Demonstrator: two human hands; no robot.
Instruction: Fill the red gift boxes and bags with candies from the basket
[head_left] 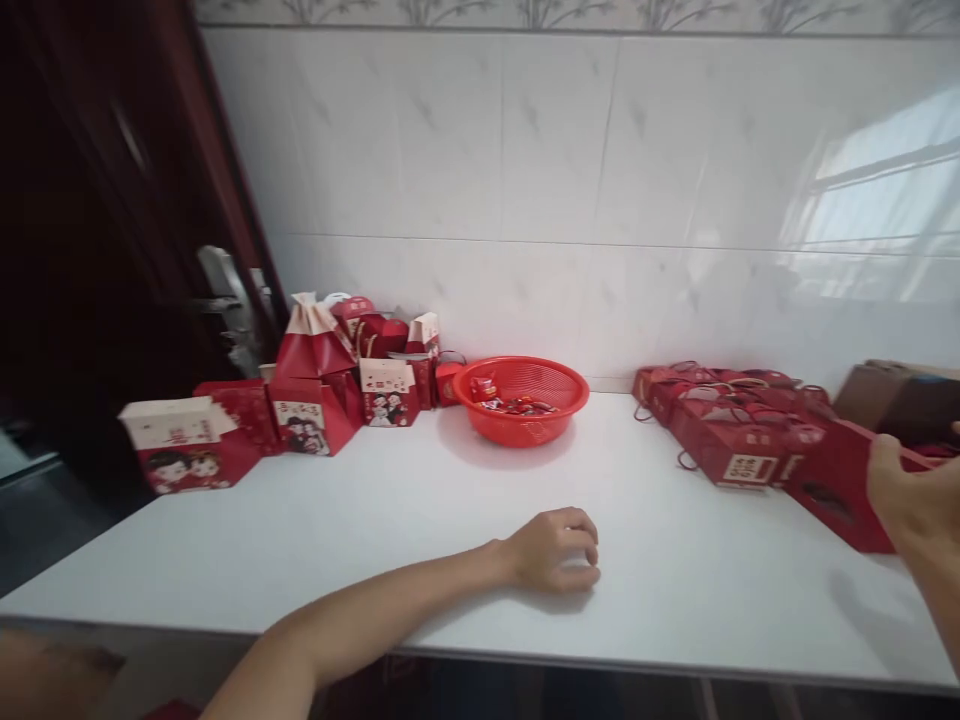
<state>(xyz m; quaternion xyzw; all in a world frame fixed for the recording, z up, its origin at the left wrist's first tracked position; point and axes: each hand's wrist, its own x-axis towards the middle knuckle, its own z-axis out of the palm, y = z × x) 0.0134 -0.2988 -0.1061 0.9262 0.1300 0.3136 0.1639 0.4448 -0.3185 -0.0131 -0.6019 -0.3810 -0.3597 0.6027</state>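
Head shows right hand by red box.

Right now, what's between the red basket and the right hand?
Head view, going out from the red basket: some white tabletop, then grouped red boxes, then another red box by the right hand.

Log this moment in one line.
left hand: curled over table | right hand: at red box, contact unclear | basket: packets inside
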